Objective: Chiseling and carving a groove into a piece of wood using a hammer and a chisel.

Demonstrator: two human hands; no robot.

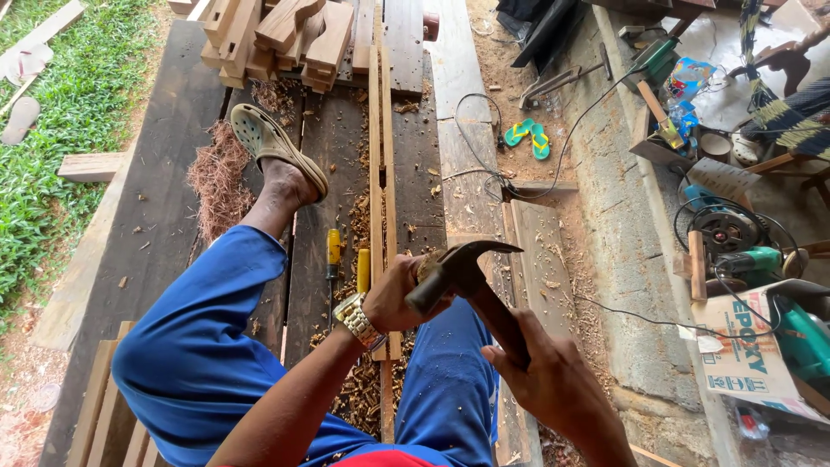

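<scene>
My right hand (545, 380) grips the wooden handle of a claw hammer (462, 268), whose metal head hangs over my left hand. My left hand (399, 294), with a gold wristwatch, is closed around a tool handle held upright on a long narrow wooden strip (381, 156); the tool's tip is hidden. The strip lies lengthwise on dark planks (328, 147) amid wood chips. Two yellow-handled tools (334, 251) lie just left of the hand. My legs in blue trousers straddle the work, one foot in a beige clog (272, 143).
Carved wooden pieces (281, 39) are stacked at the far end. Grass lies to the left. Turquoise sandals (528, 136) and a cable rest on the sawdust-covered ground. Green power tools (748, 255) and a cardboard box (748, 359) sit on the right.
</scene>
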